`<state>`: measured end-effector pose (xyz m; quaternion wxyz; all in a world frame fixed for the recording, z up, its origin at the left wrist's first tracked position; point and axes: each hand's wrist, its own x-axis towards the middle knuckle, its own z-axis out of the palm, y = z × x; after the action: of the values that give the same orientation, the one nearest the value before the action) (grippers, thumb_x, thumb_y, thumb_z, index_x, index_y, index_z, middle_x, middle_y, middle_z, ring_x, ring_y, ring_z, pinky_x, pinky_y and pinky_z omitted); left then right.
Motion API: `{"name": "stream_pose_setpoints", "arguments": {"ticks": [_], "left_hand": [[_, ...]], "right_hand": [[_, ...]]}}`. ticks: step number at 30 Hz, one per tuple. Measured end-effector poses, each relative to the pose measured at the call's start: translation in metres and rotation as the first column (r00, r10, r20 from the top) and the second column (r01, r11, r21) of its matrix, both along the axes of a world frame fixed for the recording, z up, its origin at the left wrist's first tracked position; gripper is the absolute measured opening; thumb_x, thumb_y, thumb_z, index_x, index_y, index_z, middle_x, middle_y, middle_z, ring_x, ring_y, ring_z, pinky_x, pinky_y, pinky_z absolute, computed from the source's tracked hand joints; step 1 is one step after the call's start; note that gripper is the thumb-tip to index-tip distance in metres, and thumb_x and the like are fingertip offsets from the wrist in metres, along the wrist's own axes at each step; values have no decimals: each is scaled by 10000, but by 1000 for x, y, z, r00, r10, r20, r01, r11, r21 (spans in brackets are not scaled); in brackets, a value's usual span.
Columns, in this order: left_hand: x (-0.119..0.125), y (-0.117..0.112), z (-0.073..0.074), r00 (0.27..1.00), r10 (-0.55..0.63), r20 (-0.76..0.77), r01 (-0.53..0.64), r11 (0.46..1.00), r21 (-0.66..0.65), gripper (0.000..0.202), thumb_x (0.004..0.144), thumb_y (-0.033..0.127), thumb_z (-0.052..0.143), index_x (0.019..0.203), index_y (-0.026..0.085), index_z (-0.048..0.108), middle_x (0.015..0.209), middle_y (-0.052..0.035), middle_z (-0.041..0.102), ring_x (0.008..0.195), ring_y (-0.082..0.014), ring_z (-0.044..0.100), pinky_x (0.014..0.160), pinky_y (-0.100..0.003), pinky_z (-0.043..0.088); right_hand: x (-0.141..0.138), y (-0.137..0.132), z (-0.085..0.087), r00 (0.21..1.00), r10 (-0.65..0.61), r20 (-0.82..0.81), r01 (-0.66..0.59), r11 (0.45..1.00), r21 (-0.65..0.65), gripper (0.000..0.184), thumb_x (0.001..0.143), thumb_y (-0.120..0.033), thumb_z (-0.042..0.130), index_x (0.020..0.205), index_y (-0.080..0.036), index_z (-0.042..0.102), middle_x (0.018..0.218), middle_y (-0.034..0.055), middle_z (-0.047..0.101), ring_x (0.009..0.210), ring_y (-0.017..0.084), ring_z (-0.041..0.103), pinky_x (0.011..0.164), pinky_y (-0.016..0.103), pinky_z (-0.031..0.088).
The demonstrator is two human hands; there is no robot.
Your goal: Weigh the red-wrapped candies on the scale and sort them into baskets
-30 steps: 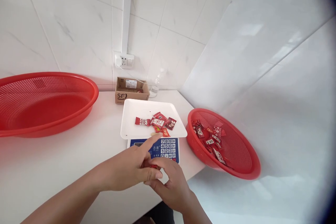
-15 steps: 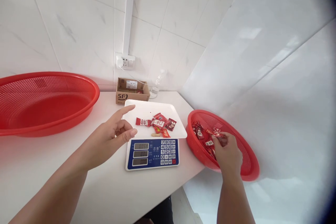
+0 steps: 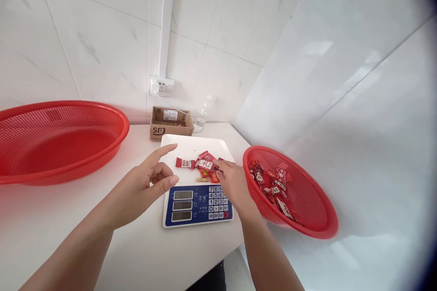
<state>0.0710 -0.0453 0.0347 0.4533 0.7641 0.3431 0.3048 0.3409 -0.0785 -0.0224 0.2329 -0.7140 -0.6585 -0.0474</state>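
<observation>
A blue digital scale (image 3: 191, 209) with a white weighing tray (image 3: 191, 145) stands on the white table. Several red-wrapped candies (image 3: 200, 163) and a peanut (image 3: 202, 179) lie on the tray. My right hand (image 3: 232, 184) reaches over the tray's right side, fingertips pinched at the candies; what it holds is hidden. My left hand (image 3: 145, 188) hovers left of the scale, index finger stretched out, the other fingers loosely curled, holding nothing.
A small red mesh basket (image 3: 307, 218) with several candies hangs over the table's right edge. A large red mesh basket (image 3: 58, 141) sits at the left. A cardboard box (image 3: 170, 123), a clear bottle (image 3: 202, 116) and a wall socket (image 3: 162, 86) are at the back.
My right hand went from beside the left hand to the small basket, then back to the tray's candies. My left hand lifted off the scale and drew left.
</observation>
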Motion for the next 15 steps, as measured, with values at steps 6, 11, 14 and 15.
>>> {"name": "stream_pose_setpoints", "arguments": {"ticks": [6,11,14,15], "left_hand": [[-1,2,0,1000,-6,17,6,1000,-10,611,886,499,539,1438,335,335,752,26,632,697,-178,583,686,-324,495],[-1,2,1,1000,-12,5,12,1000,-28,611,885,525,530,1434,347,331,753,35,618,692,-175,573,688,-320,480],[-2,1,1,999,-13,35,13,1000,-24,603,880,502,548,1427,337,355,737,35,623,677,-174,573,680,-317,483],[-2,1,1,999,-14,43,15,1000,-22,600,879,496,553,1424,335,360,736,33,626,675,-175,574,677,-315,486]], "right_hand": [[-22,19,13,995,-35,98,44,995,-85,279,891,-134,491,926,-244,745,957,78,706,934,243,613,843,379,426],[-41,14,9,994,91,66,-86,993,-78,115,876,-260,625,845,-239,733,919,56,666,955,246,583,884,401,420],[-51,10,5,985,166,35,-163,983,-87,140,857,-364,670,847,-236,727,997,62,666,1028,254,575,940,426,413],[-54,10,5,981,189,35,-186,978,-91,180,863,-398,659,908,-237,727,1087,72,661,1095,265,558,977,442,398]]}}
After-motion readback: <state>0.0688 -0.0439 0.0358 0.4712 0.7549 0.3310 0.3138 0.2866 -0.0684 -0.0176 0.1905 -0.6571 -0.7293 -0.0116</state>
